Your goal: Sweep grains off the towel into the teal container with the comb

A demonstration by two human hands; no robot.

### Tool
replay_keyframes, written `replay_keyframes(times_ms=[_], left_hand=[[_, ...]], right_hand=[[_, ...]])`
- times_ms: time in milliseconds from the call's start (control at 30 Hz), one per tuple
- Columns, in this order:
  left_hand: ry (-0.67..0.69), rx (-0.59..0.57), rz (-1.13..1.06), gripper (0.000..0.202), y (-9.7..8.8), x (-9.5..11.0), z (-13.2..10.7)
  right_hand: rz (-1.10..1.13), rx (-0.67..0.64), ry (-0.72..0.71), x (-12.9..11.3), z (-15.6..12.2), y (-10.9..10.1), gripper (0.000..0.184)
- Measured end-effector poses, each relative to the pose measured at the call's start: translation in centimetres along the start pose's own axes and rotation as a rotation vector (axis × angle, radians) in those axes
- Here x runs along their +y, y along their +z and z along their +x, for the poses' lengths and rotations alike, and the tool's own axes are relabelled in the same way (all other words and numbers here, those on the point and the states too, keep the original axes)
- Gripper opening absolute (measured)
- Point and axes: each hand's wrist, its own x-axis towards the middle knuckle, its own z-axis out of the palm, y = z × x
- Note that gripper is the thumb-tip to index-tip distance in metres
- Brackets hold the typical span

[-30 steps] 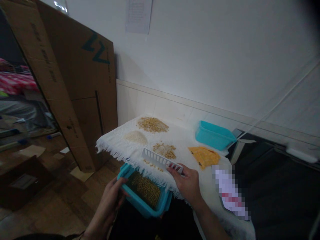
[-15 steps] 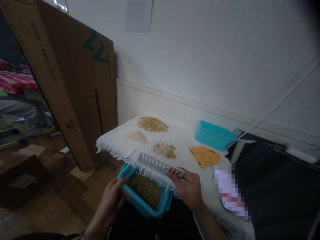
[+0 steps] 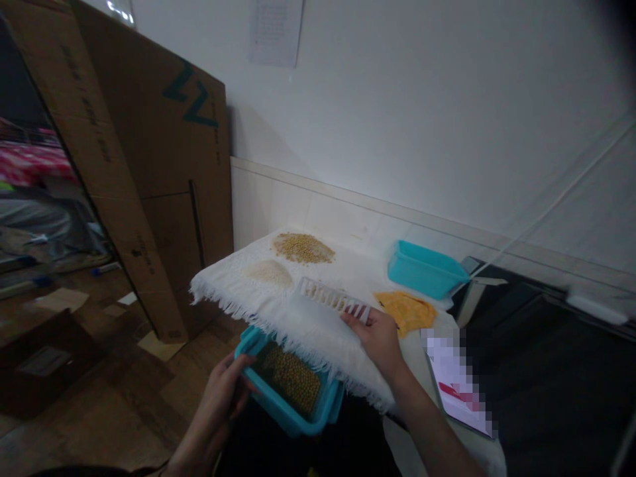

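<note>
Beans are heaped far left on the cloth, grains nearer; a box is set far right, a tub held near.

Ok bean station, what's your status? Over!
Left fingers gripping blue bean tub; right fingers holding white slotted tool; fringed cloth hides part of tub's far rim.

I grip a rectangular turquoise tub by its rim, open side up, greenish-brown beans spread inside. Above and beyond it, I hold a pale slotted scraper slantwise, yellowish bits showing between its bars.
</note>
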Motion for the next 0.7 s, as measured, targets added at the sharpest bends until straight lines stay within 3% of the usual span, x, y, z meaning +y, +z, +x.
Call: replay_keyframes(times_ms=[267, 467, 567, 700], left_hand=[[-0.011, 0.012, 0.001, 0.024, 0.1, -0.1, 0.2], [0.002, 0.006, 0.001, 0.025, 0.1, 0.1, 0.0], [0.013, 0.016, 0.012, 0.025, 0.2, 0.4, -0.3], [0.016, 0.025, 0.007, 0.022, 0.4, 0.3, -0.4]], right_hand=[[-0.021, 0.106, 0.065, 3.1, 6.0, -1.4, 0.053], [-0.059, 0.171, 0.049, 2.6, 6.7, -1.9, 0.054], [-0.102, 0.217, 0.017, 1.4, 6.0, -0.4, 0.050], [-0.207, 0.296, -0.028, -0.4, 4.9, 3.6, 0.037]])
